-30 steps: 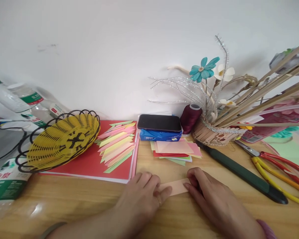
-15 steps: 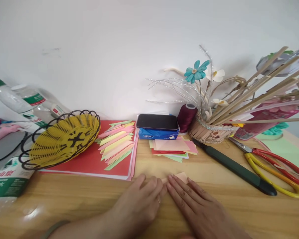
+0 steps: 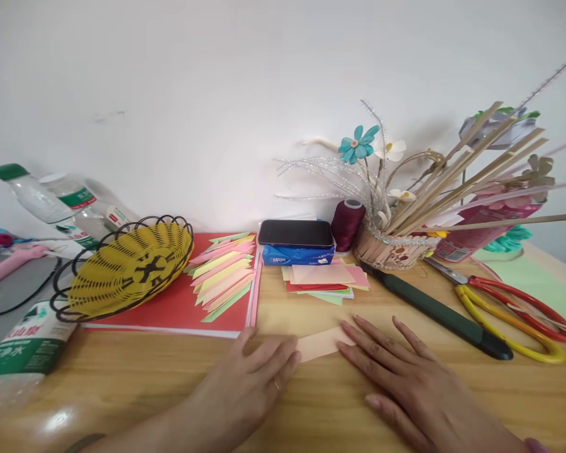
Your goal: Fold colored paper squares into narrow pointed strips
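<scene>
Head view shows a pale paper strip on the table, left hand curled at one end, pinching or not I cannot tell, right hand spread flat on the other; likely light, easily creased, best held by its ends.

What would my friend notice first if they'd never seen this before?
Probably the big yellow basket with black loops, at the left, partly over the red paper. Next, maybe the blue flower above the wooden pot, right of centre. Near the front, the left hand and right hand touch opposite ends of a peach paper strip.
</scene>
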A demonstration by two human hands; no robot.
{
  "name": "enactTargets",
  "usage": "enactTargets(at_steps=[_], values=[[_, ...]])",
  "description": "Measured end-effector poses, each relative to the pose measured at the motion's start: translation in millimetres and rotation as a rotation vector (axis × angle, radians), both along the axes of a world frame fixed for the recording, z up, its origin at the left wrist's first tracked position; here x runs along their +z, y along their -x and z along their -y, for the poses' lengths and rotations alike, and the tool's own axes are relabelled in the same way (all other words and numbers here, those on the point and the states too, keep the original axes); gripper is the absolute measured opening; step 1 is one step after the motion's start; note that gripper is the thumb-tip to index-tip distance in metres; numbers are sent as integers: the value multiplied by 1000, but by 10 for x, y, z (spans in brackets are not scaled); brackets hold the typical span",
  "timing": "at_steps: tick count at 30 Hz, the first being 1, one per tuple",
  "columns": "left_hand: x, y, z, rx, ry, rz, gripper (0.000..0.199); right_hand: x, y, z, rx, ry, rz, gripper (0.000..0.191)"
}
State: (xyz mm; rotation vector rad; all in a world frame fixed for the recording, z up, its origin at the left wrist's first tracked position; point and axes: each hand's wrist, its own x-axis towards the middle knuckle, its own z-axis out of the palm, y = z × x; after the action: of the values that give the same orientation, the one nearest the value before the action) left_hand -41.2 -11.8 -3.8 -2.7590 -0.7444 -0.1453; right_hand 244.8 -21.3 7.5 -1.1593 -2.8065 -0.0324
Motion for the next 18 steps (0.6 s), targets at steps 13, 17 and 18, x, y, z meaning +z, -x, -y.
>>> enactTargets(at_steps=[13,17,18], values=[[-14,12,-66,-69,-68,-8,39,39,426,225,105,-138,-21,74],[-40,30,-84,-68,-71,9,39,7,551,211,131,-112,-27,71],[-39,35,-86,-67,-56,3,39,7,518,195,120,-123,-23,68]])
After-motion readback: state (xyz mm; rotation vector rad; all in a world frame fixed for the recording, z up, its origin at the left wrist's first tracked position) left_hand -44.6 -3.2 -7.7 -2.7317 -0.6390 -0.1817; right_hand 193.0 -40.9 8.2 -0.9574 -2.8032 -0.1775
